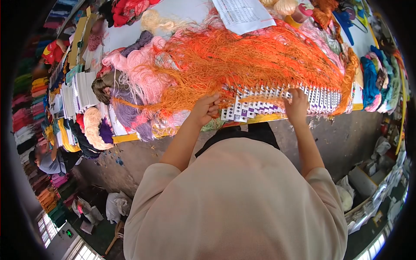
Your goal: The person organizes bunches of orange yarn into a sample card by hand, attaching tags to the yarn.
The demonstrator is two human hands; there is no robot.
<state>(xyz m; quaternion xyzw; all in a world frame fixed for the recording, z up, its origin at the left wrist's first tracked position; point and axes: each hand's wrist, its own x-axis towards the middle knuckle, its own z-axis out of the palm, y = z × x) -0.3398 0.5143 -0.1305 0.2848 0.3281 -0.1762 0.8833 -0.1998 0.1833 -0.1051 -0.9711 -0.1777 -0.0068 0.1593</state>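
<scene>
Loose orange embroidery thread [255, 56] lies in a thick, tangled heap across the table. Along its near side runs a row of white punched cards [323, 100], overlapping one another, with several purple marks on the nearer ones. My left hand [204, 109] is closed beside the left end of the cards, fingers curled at orange strands. Over the cards, my right hand [296, 105] pinches the end of a thin orange bundle [262, 100] that stretches leftward. The fingertips of both hands are partly hidden.
Pink yarn [149, 65] and purple yarn [132, 110] lie to the left, beside stacked white cards [80, 93]. A printed sheet [243, 15] rests on the heap. Blue scissors [343, 26] and teal skeins [369, 82] are at the right. The table's yellow edge [125, 138] runs before me.
</scene>
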